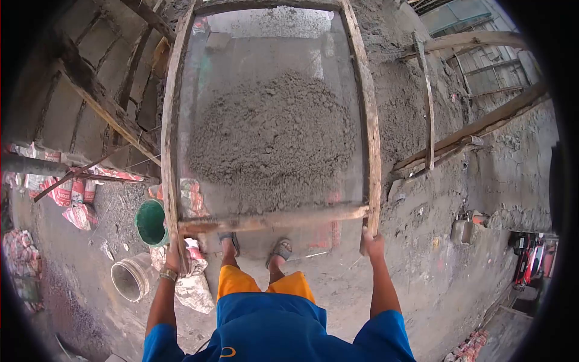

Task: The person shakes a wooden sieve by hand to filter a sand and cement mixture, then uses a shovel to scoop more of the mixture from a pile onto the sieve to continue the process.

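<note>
While our left grip [173, 259] and right grip [373, 245] clasp the wooden frame [370, 133], we're likely sifting grey sand [274, 142]; the next shake calls for level, matched effort.

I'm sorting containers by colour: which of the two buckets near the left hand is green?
The green bucket is the one higher in the picture, beside the wooden frame; the other bucket, lower down, is off-white.
</note>
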Demonstrator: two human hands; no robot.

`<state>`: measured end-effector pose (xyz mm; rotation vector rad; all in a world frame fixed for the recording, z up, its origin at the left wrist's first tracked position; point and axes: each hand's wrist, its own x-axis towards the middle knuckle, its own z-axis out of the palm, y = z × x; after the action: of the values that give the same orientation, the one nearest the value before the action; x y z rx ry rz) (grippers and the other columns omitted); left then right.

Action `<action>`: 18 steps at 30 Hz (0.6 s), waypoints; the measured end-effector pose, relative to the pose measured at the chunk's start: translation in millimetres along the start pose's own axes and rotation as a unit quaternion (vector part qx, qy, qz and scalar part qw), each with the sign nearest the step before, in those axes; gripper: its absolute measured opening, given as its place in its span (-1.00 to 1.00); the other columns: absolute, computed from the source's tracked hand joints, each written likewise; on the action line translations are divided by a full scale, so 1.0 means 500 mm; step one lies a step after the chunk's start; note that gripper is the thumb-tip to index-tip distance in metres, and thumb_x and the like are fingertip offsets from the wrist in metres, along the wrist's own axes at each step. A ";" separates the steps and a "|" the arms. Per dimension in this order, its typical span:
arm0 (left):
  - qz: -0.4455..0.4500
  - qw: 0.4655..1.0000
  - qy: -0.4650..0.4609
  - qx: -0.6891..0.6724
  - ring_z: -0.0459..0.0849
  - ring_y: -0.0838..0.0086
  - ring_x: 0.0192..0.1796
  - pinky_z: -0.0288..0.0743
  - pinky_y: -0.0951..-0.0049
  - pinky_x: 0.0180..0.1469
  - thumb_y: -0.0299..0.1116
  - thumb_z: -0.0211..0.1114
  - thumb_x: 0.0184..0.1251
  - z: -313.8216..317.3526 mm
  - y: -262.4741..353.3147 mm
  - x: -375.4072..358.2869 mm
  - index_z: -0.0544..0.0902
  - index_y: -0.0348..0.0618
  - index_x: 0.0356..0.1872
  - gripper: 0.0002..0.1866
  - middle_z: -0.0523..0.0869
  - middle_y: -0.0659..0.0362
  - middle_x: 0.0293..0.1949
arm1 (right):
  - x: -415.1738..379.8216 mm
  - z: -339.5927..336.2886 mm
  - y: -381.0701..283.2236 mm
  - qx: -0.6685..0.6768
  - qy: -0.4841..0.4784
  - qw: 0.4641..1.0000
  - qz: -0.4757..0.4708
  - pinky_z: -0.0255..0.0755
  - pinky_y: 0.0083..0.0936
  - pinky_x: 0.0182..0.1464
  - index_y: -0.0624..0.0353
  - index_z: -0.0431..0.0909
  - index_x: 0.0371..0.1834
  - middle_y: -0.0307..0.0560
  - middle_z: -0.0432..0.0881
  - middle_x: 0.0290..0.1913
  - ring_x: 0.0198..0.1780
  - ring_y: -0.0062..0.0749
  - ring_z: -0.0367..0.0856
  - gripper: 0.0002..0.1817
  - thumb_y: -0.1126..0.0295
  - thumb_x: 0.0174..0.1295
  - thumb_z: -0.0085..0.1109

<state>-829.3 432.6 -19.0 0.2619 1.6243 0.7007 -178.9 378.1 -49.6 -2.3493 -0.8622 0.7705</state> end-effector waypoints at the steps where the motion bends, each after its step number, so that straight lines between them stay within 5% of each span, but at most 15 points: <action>1: 0.039 0.998 -0.001 0.057 0.51 0.40 -0.72 0.41 0.47 -0.69 0.44 -0.02 0.20 0.040 0.112 -0.019 0.52 -0.05 -0.48 -0.33 0.49 0.18 -0.72 | 0.042 -0.024 -0.106 -0.082 0.033 0.996 -0.016 0.47 -0.25 -0.07 0.45 0.57 -0.17 0.32 0.64 -0.27 -0.13 0.10 0.65 -0.25 -0.20 0.04 0.24; 4: 0.064 0.994 -0.050 0.068 0.47 0.50 -0.75 0.38 0.49 -0.72 0.47 0.06 0.12 0.118 0.391 -0.121 0.47 -0.01 -0.50 -0.35 0.46 0.28 -0.73 | 0.021 -0.188 -0.461 -0.089 0.050 0.993 -0.062 0.44 -0.23 -0.03 0.44 0.59 -0.17 0.35 0.65 -0.26 -0.08 0.06 0.65 -0.21 -0.26 0.06 0.15; 7: 0.091 0.990 -0.043 0.101 0.45 0.51 -0.77 0.36 0.51 -0.74 0.46 0.09 0.11 0.136 0.474 -0.175 0.47 -0.01 -0.50 -0.35 0.45 0.29 -0.74 | 0.059 -0.250 -0.522 -0.095 0.006 0.994 -0.054 0.44 -0.27 -0.04 0.43 0.59 -0.15 0.31 0.66 -0.26 -0.10 0.04 0.66 -0.23 -0.25 0.07 0.16; 9: 0.046 0.995 -0.035 0.078 0.45 0.52 -0.77 0.35 0.51 -0.74 0.48 0.08 0.10 0.103 0.403 -0.155 0.47 -0.01 -0.49 -0.34 0.46 0.28 -0.73 | 0.000 -0.229 -0.478 -0.111 0.050 0.990 -0.074 0.44 -0.28 -0.06 0.42 0.58 -0.13 0.31 0.66 -0.25 -0.11 0.01 0.67 -0.25 -0.22 0.07 0.18; 11: 0.093 0.991 -0.013 0.096 0.49 0.46 -0.72 0.40 0.47 -0.69 0.47 0.01 0.16 0.040 0.230 -0.113 0.50 -0.05 -0.44 -0.32 0.50 0.23 -0.69 | -0.056 -0.152 -0.290 -0.054 0.027 0.996 -0.059 0.45 -0.30 -0.05 0.39 0.58 -0.14 0.23 0.66 -0.28 -0.16 -0.07 0.67 -0.28 -0.19 0.06 0.22; 13: 0.032 0.998 0.004 0.056 0.49 0.43 -0.71 0.42 0.45 -0.66 0.43 -0.02 0.21 -0.038 0.038 -0.084 0.49 -0.05 -0.40 -0.35 0.49 0.20 -0.69 | -0.112 -0.056 -0.034 0.026 0.037 0.998 -0.046 0.47 -0.33 -0.12 0.36 0.55 -0.11 0.10 0.65 -0.33 -0.25 -0.23 0.65 -0.42 -0.01 0.08 0.31; 15: 0.016 1.000 -0.005 0.002 0.52 0.39 -0.71 0.43 0.43 -0.67 0.40 -0.02 0.24 -0.112 -0.134 -0.095 0.49 -0.12 -0.38 -0.34 0.49 0.17 -0.70 | -0.202 -0.059 0.051 0.125 -0.080 0.989 0.017 0.47 -0.41 -0.14 0.34 0.48 -0.01 -0.01 0.65 -0.28 -0.24 -0.37 0.60 -0.50 0.14 0.15 0.29; 17: 0.042 0.999 -0.010 -0.011 0.54 0.38 -0.69 0.47 0.41 -0.65 0.37 0.02 0.23 -0.171 -0.274 -0.138 0.51 -0.19 -0.35 -0.33 0.52 0.13 -0.68 | -0.256 -0.058 0.173 0.068 -0.074 0.995 0.015 0.45 -0.53 -0.19 0.30 0.46 -0.05 -0.14 0.60 -0.27 -0.25 -0.57 0.53 -0.57 0.21 0.17 0.28; 18: 0.055 0.998 -0.014 -0.012 0.55 0.38 -0.69 0.48 0.40 -0.65 0.36 0.05 0.21 -0.193 -0.324 -0.158 0.51 -0.20 -0.35 -0.33 0.52 0.12 -0.68 | -0.284 -0.067 0.190 0.152 -0.122 0.980 0.049 0.45 -0.52 -0.15 0.28 0.45 -0.03 -0.17 0.59 -0.26 -0.22 -0.56 0.52 -0.56 0.23 0.14 0.30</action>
<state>-870.9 233.9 -44.8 0.3436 1.5833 0.7969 -208.7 206.9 -39.1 -2.0653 -0.6711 1.1624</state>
